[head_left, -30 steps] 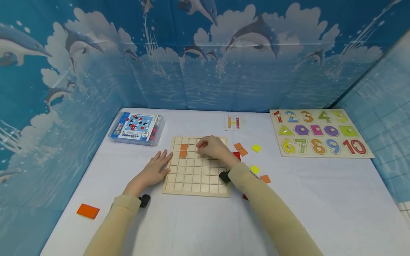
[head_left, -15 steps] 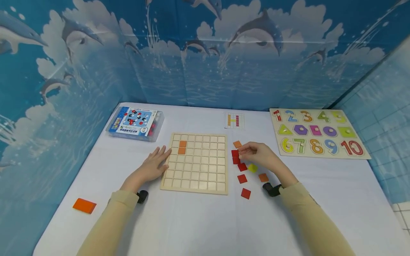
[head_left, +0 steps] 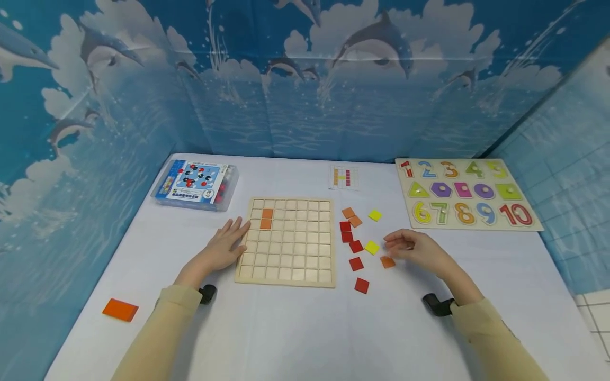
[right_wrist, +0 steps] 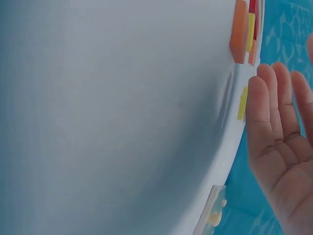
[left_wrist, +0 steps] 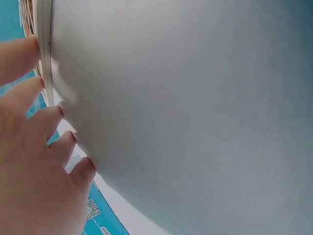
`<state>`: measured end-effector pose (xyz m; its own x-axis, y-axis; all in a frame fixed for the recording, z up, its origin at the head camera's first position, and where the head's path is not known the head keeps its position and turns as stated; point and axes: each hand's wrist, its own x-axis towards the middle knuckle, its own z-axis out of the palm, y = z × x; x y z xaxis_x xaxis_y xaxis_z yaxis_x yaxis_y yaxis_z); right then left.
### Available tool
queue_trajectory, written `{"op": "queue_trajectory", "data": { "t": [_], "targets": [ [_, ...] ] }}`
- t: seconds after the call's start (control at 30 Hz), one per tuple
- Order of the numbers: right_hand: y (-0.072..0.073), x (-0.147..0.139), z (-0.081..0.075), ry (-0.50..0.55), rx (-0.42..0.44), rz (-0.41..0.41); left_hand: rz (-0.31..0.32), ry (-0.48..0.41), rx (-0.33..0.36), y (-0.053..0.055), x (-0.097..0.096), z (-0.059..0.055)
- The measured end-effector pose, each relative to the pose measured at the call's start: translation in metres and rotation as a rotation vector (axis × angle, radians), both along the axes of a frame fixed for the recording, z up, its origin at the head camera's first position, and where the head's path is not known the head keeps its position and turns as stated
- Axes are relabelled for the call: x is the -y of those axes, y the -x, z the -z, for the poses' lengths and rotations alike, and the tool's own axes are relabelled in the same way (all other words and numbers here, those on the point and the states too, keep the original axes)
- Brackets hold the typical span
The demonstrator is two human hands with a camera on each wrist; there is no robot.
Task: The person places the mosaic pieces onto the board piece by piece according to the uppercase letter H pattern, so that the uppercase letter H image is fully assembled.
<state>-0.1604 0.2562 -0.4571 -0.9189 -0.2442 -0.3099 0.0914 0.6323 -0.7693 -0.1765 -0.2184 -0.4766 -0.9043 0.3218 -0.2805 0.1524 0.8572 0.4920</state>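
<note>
In the head view a wooden grid board (head_left: pixel 285 264) lies mid-table, with two orange square tiles (head_left: pixel 266 224) in cells near its upper left. My left hand (head_left: pixel 223 247) touches the board's left edge, fingers spread and straight; the left wrist view shows its fingertips (left_wrist: pixel 34 83) at the board's side. To the right of the board, my right hand (head_left: pixel 419 252) hovers with loosely bent fingers and nothing in them. Just under its fingertips lies an orange tile (head_left: pixel 387 262), and a yellow tile (head_left: pixel 371 247) is close by. In the right wrist view the palm (right_wrist: pixel 293 181) shows bare.
Several red tiles (head_left: pixel 356 264) run down beside the board, below two orange tiles (head_left: pixel 349 212) and another yellow tile (head_left: pixel 375 215). A pattern card (head_left: pixel 352 184) lies behind. Around stand a plastic box (head_left: pixel 190 182), a number puzzle (head_left: pixel 476 222) and an orange block (head_left: pixel 120 310).
My right hand has left the board, passed over the red and orange tiles, and moved right to the lone orange tile. My left hand keeps its place at the board's edge.
</note>
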Motion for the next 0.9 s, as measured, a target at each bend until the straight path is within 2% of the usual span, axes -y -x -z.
{"op": "queue_trajectory", "data": {
  "t": [0.13, 0.43, 0.6, 0.77, 0.9],
  "targets": [
    [-0.002, 0.001, 0.006, -0.006, 0.017, -0.018, -0.004, -0.004, -0.009, -0.002, 0.004, 0.001],
    [-0.005, 0.009, 0.008, -0.149, 0.008, -0.080, 0.001, -0.011, -0.025, 0.000, 0.004, 0.008],
    [-0.008, 0.013, 0.007, -0.196, -0.020, -0.118, -0.004, -0.005, -0.029, 0.001, 0.002, 0.007],
    [-0.011, 0.017, 0.003, -0.244, -0.023, -0.094, 0.007, -0.010, -0.033, 0.001, 0.000, 0.006],
    [-0.013, 0.018, 0.004, -0.239, -0.023, -0.090, 0.002, -0.007, -0.032, -0.002, 0.000, 0.006]
  ]
}}
